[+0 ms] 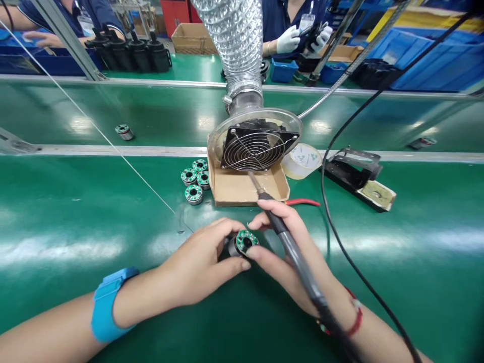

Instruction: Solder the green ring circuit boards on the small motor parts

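Observation:
My left hand (206, 259) is closed round a small metal motor (233, 247) topped by a ring-shaped green circuit board (242, 237). The board is tilted toward my right hand. A soldering iron (285, 234) rests in my right hand (291, 252), its tip pointing up and away over the cardboard tray. The right thumb and fingertips also reach the board's edge; whether they press on it I cannot tell. Left of the tray stand several like motors (193, 193) with green boards facing up. A blue wrist strap (109, 302) circles my left wrist.
A fan (257, 147) under a foil duct (236, 40) hangs over the cardboard tray (249, 194). Nearby are a tape roll (301, 161), red-handled pliers (302, 202) and a soldering iron stand (359, 176). A black cable (333, 222) crosses the right side. Two co-workers sit opposite.

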Tool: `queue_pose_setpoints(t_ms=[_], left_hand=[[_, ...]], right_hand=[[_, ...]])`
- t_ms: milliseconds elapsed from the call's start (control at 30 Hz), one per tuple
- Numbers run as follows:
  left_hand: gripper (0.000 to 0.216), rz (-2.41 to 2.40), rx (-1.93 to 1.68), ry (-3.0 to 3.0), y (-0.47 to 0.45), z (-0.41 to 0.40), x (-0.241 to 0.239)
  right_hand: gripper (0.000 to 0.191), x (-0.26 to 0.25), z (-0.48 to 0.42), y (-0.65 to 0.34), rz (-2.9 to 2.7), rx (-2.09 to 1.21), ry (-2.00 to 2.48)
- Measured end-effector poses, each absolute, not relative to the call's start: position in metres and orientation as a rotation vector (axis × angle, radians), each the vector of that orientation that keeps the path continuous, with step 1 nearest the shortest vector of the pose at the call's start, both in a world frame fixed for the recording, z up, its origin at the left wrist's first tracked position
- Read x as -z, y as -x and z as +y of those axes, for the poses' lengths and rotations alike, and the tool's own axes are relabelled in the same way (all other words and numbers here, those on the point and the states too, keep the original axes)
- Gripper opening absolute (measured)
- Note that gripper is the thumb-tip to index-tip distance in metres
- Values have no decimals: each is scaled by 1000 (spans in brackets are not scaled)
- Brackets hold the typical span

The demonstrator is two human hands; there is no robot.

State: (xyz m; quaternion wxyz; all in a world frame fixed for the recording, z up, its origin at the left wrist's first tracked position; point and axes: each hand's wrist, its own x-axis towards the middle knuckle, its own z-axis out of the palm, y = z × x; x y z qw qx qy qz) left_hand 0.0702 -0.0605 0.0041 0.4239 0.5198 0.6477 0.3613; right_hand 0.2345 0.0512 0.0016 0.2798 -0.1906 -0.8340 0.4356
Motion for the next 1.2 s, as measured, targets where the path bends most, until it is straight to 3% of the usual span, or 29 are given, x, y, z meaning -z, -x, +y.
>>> queue_pose_setpoints(t_ms=[67,200,300,467,600,767,1200], left_hand=[[24,1712,-855,-1324,-72,-57,1],[37,1854,-812,-1249,-67,-55,10],[28,1903,-955,-1111,-58,-58,17],[21,1825,-1087,-1194,-52,-64,19],[25,1785,-1099,-1308,-58,-65,15],[22,1783,-1070,-1350,-60,-62,15],[19,1790,-1067,-1352,-64,-57,13]], right_hand=[[56,9,49,-235,-2327,-1018,564],[46,19,51,-229,-2520,-806,535],[47,18,55,-227,-2577,-772,430],[43,8,52,-245,-2373,-913,504],[25,7,38,-267,-2005,-1046,789],[6,11,20,-275,-1738,-1289,828],[8,13,17,-274,-1699,-1397,881]])
